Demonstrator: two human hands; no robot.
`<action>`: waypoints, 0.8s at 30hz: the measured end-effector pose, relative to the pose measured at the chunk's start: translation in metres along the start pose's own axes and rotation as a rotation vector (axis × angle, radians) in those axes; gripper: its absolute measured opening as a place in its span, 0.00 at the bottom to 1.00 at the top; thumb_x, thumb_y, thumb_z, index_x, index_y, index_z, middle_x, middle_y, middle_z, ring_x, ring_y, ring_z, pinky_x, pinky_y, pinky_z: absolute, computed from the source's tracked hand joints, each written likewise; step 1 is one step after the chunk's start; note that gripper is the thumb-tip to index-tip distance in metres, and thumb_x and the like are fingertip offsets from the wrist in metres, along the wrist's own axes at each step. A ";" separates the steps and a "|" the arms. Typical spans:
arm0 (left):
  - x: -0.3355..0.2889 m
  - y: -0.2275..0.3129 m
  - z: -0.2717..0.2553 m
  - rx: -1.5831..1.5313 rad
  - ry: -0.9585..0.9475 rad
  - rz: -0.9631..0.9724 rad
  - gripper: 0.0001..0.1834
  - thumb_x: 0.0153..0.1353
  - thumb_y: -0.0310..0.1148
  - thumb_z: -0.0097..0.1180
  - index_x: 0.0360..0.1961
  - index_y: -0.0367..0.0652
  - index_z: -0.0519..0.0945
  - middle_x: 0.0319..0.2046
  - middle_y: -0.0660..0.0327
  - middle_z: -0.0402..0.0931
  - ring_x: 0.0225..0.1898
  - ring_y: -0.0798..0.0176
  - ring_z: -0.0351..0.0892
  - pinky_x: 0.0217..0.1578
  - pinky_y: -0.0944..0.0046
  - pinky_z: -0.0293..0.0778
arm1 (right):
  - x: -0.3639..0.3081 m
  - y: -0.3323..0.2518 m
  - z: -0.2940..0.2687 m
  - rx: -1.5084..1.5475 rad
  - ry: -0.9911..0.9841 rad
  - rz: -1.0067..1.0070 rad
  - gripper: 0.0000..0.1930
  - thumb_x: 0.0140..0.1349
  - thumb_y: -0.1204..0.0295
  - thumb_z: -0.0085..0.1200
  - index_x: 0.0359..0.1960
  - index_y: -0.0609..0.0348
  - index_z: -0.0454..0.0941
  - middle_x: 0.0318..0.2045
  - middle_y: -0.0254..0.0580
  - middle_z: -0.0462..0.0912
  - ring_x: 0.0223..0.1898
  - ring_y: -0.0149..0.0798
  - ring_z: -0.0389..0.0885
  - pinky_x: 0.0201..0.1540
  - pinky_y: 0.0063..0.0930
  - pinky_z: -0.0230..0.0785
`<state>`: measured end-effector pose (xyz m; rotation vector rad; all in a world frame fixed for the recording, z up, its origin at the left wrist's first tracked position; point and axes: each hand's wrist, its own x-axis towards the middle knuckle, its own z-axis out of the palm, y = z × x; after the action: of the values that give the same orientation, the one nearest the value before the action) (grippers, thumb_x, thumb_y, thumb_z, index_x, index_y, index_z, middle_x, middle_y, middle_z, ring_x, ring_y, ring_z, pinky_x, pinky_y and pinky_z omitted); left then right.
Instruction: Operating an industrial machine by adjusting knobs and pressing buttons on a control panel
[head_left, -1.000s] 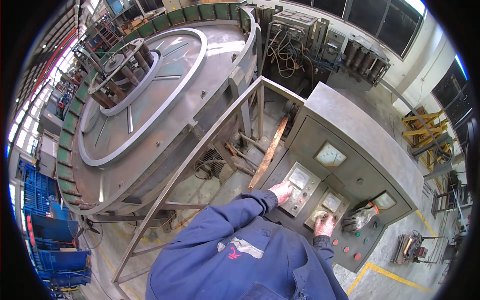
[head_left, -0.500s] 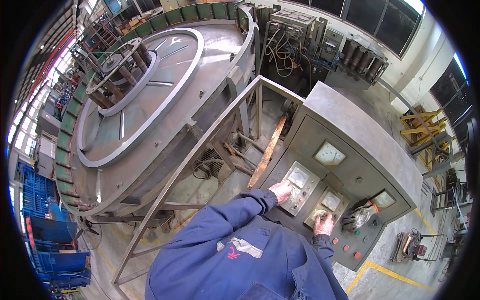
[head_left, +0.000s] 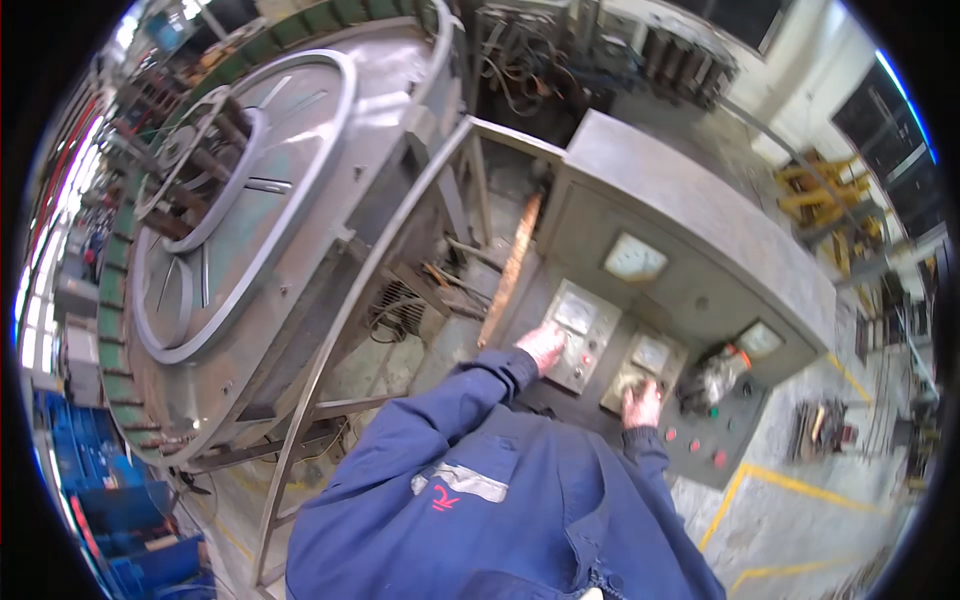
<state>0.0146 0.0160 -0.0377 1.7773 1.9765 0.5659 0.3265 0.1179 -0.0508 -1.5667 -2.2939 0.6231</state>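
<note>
My left hand (head_left: 543,346) lies flat, fingers together, on the left control unit (head_left: 580,335) of the grey cabinet (head_left: 690,250); it grips nothing. My right hand (head_left: 641,404) rests on the next unit (head_left: 645,365), fingers bent; whether it pinches a knob I cannot tell. So I judge the setting of the controls under way, not finished. The cabinet is dull painted sheet steel, boxy, with square pale meters and small round red and green buttons (head_left: 690,440). Left of it stands a big grey steel turntable (head_left: 230,210), worn smooth, with a ringed top.
</note>
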 end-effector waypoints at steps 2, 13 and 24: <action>-0.003 0.004 -0.009 0.002 -0.038 -0.049 0.18 0.55 0.32 0.62 0.46 0.38 0.75 0.46 0.43 0.73 0.49 0.37 0.77 0.50 0.44 0.77 | 0.000 -0.010 -0.006 0.014 -0.042 0.002 0.22 0.61 0.68 0.64 0.54 0.61 0.72 0.42 0.60 0.84 0.45 0.62 0.83 0.50 0.51 0.76; -0.034 -0.016 -0.057 -0.042 0.246 -0.082 0.21 0.59 0.37 0.68 0.51 0.43 0.77 0.47 0.50 0.75 0.46 0.43 0.80 0.47 0.49 0.79 | -0.021 -0.029 -0.039 0.083 -0.032 0.105 0.23 0.64 0.63 0.66 0.58 0.52 0.72 0.36 0.55 0.86 0.38 0.57 0.86 0.41 0.46 0.78; -0.056 -0.052 -0.057 -0.007 0.193 -0.251 0.14 0.62 0.38 0.66 0.45 0.47 0.80 0.43 0.51 0.77 0.42 0.42 0.81 0.44 0.48 0.79 | -0.068 0.014 -0.034 0.094 0.016 0.192 0.15 0.65 0.59 0.65 0.37 0.59 0.80 0.30 0.51 0.87 0.34 0.52 0.87 0.39 0.43 0.78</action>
<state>-0.0547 -0.0459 -0.0177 1.4856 2.2808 0.6790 0.3785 0.0650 -0.0287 -1.7532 -2.0857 0.7506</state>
